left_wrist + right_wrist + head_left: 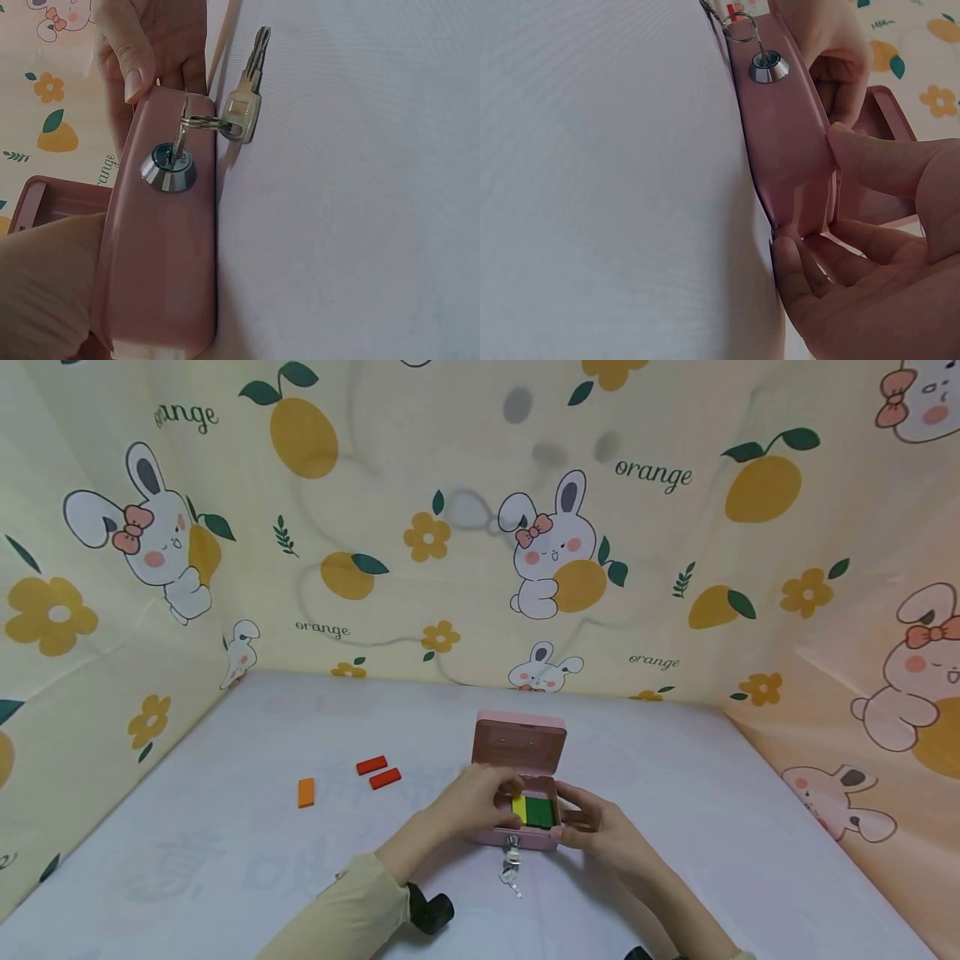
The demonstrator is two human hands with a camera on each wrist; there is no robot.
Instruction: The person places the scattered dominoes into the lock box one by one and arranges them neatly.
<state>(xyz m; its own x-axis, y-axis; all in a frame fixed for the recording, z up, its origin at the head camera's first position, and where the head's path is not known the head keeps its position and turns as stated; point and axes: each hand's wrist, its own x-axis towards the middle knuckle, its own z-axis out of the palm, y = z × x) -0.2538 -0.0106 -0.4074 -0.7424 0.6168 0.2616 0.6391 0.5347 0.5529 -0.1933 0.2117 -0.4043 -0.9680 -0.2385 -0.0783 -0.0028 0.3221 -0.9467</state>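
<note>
A small pink cash box point(534, 838) stands on the table with its lid point(519, 743) raised. In its front lock point(169, 168) sits a key, and a second key point(241, 112) hangs from the ring. Green blocks point(539, 812) and a yellow block point(519, 808) lie side by side inside. My left hand point(480, 795) reaches in from the left, thumb and finger at the two ends of the yellow block. With its thumb at the front corner and fingers along the right side, my right hand point(604, 828) grips the box. The box's left interior is hidden behind the left hand.
Two red blocks point(371, 765) lie left of the box, close together. Farther left is an orange block point(306, 793). The white tabletop point(225, 860) is bounded by a printed cloth point(480, 635) at the back and sides.
</note>
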